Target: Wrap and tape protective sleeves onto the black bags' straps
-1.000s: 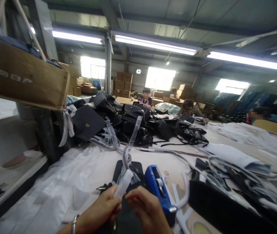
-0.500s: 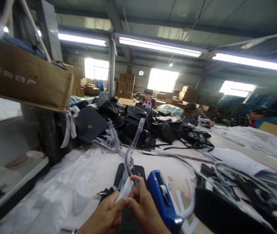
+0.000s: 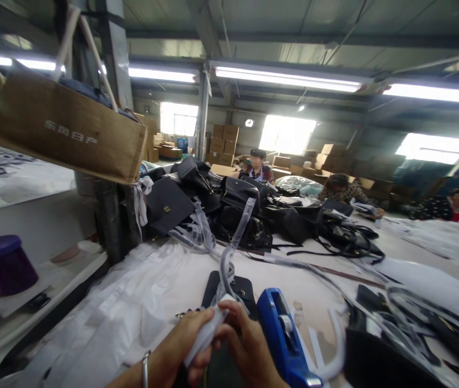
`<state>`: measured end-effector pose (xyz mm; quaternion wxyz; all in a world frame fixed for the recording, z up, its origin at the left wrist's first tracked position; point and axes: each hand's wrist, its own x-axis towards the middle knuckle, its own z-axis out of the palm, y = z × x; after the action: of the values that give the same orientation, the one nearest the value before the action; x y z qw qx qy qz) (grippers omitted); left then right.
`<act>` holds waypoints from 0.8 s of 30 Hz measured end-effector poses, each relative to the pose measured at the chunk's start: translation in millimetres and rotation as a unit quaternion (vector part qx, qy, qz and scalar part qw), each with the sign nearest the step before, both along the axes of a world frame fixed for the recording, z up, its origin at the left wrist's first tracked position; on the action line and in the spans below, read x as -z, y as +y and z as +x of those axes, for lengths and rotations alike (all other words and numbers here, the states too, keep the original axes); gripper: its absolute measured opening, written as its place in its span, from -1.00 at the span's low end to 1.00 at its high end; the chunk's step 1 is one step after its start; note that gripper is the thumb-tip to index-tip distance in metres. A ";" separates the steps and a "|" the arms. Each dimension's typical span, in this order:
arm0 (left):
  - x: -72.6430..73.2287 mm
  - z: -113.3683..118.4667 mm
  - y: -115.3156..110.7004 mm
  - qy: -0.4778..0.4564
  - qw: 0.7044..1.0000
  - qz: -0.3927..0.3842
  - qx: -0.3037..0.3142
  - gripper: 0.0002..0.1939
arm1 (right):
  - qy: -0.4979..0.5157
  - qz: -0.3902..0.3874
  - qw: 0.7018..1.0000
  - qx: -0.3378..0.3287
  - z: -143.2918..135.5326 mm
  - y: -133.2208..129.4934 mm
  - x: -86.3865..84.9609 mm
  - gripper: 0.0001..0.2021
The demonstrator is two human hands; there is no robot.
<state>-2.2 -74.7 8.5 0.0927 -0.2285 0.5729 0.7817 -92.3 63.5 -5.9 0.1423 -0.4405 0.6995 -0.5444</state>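
Observation:
My left hand [image 3: 184, 345] is closed around a white wrapped strip [image 3: 207, 335] at the bottom centre. The fingers of my right hand [image 3: 243, 339] pinch the strip's upper end. From there a strap in clear plastic [image 3: 235, 242] rises and curves away over the table. Beneath my hands lies a small black bag [image 3: 247, 291], its lower part mostly covered by them. Just right of my right hand stands a blue tape dispenser [image 3: 283, 334].
A heap of black bags [image 3: 249, 207] spans the table's far side. White sheets [image 3: 103, 307] lie at left, more black bags [image 3: 391, 350] at right. A brown tote [image 3: 71, 129] hangs at upper left. Several people sit beyond, one [image 3: 259, 170] near the centre.
The view has swung left, so things appear further right and a purple bin shows more fully. The white strip now lies deeper in my left hand, with more of it visible below the fingers.

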 end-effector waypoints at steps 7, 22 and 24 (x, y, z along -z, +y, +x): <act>-2.0 -2.5 -6.8 -0.010 0.999 0.016 0.039 -0.17 | 0.163 0.038 0.986 -0.027 -20.4 3.9 2.5 -0.70; -5.7 26.1 -33.5 0.086 0.990 -0.065 0.096 -0.66 | 0.345 0.147 0.927 0.011 -28.7 26.9 22.5 -0.63; -1.2 30.8 -36.4 0.085 0.980 -0.161 0.077 -0.61 | 0.323 0.205 0.922 0.060 -25.3 47.1 20.9 -0.74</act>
<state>28.6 -111.1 9.7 0.0658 -0.1283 0.7127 0.6865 -117.6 110.6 -26.8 -0.0374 -0.5107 0.8291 -0.2244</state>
